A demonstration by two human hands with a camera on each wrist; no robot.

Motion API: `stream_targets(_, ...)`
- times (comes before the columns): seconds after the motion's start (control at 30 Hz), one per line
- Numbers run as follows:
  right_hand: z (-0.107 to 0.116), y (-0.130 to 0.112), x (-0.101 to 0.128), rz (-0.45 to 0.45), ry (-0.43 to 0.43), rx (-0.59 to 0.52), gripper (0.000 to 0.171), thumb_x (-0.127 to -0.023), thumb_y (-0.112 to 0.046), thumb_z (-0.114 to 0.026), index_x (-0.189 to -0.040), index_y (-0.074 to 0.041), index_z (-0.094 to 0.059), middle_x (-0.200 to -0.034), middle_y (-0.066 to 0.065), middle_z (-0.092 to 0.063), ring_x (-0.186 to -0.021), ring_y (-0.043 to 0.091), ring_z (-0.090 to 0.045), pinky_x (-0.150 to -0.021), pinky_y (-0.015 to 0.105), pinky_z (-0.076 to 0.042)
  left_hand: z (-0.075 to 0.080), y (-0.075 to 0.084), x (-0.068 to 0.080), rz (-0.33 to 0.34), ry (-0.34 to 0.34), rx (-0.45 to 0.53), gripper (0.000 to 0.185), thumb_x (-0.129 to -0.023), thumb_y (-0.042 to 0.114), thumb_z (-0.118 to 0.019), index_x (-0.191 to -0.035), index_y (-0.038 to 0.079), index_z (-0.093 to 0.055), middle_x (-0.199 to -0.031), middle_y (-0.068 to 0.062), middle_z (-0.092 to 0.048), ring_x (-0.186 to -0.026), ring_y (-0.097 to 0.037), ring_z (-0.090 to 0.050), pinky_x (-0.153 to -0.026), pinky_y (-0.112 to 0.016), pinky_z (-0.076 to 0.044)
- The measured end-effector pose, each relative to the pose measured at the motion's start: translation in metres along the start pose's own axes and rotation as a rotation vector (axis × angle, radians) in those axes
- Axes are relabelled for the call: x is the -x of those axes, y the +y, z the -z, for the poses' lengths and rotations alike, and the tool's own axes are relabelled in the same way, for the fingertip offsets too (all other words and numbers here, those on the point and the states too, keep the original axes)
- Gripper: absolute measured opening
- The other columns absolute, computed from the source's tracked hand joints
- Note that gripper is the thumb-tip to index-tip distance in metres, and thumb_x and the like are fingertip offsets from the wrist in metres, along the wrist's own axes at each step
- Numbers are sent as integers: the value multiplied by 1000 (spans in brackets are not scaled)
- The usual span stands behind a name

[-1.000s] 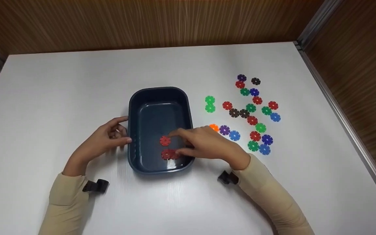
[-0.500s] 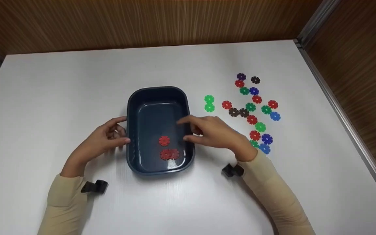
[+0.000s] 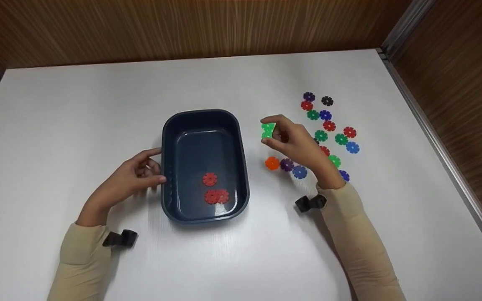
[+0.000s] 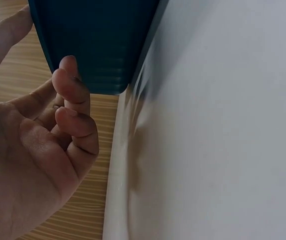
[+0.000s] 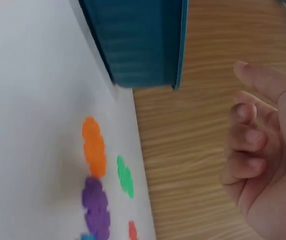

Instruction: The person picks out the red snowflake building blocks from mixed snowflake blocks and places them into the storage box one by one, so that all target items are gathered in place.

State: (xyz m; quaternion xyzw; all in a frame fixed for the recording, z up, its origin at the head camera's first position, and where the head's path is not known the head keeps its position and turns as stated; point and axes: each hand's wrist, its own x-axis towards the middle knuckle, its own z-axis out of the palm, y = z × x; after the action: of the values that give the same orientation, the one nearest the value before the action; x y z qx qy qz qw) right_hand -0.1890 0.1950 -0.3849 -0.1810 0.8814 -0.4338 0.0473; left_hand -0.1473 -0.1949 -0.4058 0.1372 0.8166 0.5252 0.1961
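Two bright green, notched, flower-shaped plastic discs [image 3: 267, 130] are seen on the white, smooth-topped bench [image 3: 78, 108], laid edge to edge and partly covered in the head view by the right hand [image 3: 301, 144]. That hand is held above them with thumb and index finger spread apart and the other fingers curled inward; in the right wrist view, a gap is shown between its fingers and the discs. Just to the left, a deep, dark blue rectangular tray with rounded corners [image 3: 205, 150] is placed upright on the bench. In its lower half, one red flower-shaped disc [image 3: 209, 179] is laid flat, and below it two overlapping red discs [image 3: 216, 196] are seen. The tray's left side is touched by the thumb and index finger of the left hand [image 3: 128, 177], which are kept apart from each other, while its remaining fingers are loosely bent. Nearer the person than the green pair, an orange disc [image 3: 272, 163], a purple disc [image 3: 287, 164] and a blue disc [image 3: 300, 172] are lined up in a slanting row. Farther right, red, green, blue, purple and black discs [image 3: 329, 125] are scattered, some partly hidden by the right hand and wrist. Both forearms are covered by beige sleeves [image 3: 86, 244], and the bench is backed by a brown wood-grained panel [image 3: 182, 29].
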Motion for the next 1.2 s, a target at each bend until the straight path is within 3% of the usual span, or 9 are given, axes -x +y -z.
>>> stream_targets(0.37, 8, 32, -6, -220, 175, -17, 45, -87, -27, -64, -128, -12, -50, -79, 1, -46, -68, 15, -43, -58, 20, -40, 0, -1, 0, 8, 8, -8, 67, -83, 20, -69, -140, 12, -36, -95, -6, -51, -68, -9, -54, -57, -24, -40)
stream_targets(0.7, 19, 48, -4, -516, 123, 123, 52, -87, -37, -62, -133, -19, -45, -92, 7, -52, -72, 20, -53, -60, 24, -44, 0, -1, 1, 38, 0, -10, 68, -82, 23, -70, -140, 15, -35, -98, -7, -50, -70, -8, -53, -58, -24, -40)
stream_targets(0.97, 19, 56, -1, -587, 56, 276, 53, -88, -32, -62, -136, -17, -44, -106, 12, -59, -86, 25, -55, -77, 34, -52, -2, -2, 2, 27, 6, -12, 68, -82, 22, -70, -140, 14, -36, -97, -6, -50, -71, -8, -52, -59, -24, -41)
stream_targets(1.2, 18, 61, 1, -560, 37, 322, 45, -87, -31, -63, -129, -18, -52, -113, 13, -62, -91, 28, -59, -81, 40, -51, -3, -3, 1, 22, 5, 3, 67, -82, 20, -70, -139, 14, -37, -97, -6, -50, -69, -8, -53, -57, -23, -39)
